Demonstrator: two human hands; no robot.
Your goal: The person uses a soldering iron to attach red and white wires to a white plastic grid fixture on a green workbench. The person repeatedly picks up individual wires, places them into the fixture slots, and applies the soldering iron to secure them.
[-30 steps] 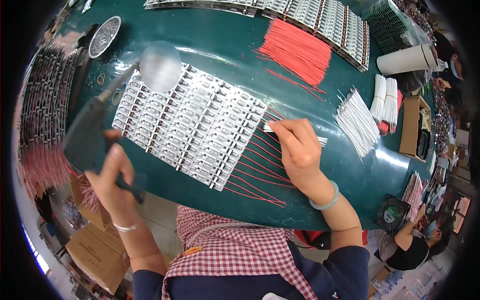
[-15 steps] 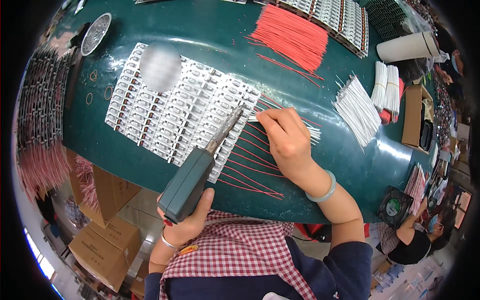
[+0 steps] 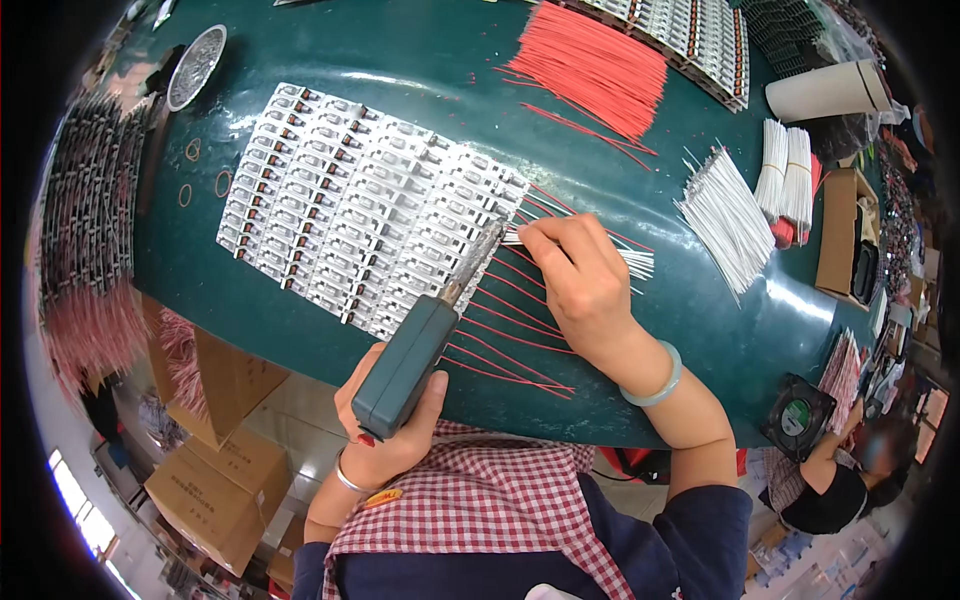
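My left hand (image 3: 395, 435) is wrapped round the dark green body of a soldering gun (image 3: 405, 365). Its metal tip reaches the right edge of a panel of small white and silver parts (image 3: 370, 215) set in rows on the table. Close to that tip, my right hand (image 3: 585, 280) pinches the end of a white wire with thumb and forefinger. Several red wires (image 3: 515, 318) stick out from the panel's edge and pass under and below my right hand. Loose white wires (image 3: 638, 263) lie behind its fingers.
Beyond the panel lies a heap of red wires (image 3: 600, 70). White wires (image 3: 728, 225) and tied white bundles (image 3: 785, 180) are to the right, by a cardboard box (image 3: 845, 235). A small fan (image 3: 798, 415) stands at the right edge. A metal dish (image 3: 197, 68) sits far left. Another person (image 3: 835, 480) sits at right.
The soldering gun and my left hand have shifted to the right, the gun standing a little steeper. My right hand keeps its pinch at the panel's edge. The whole view has shifted slightly.
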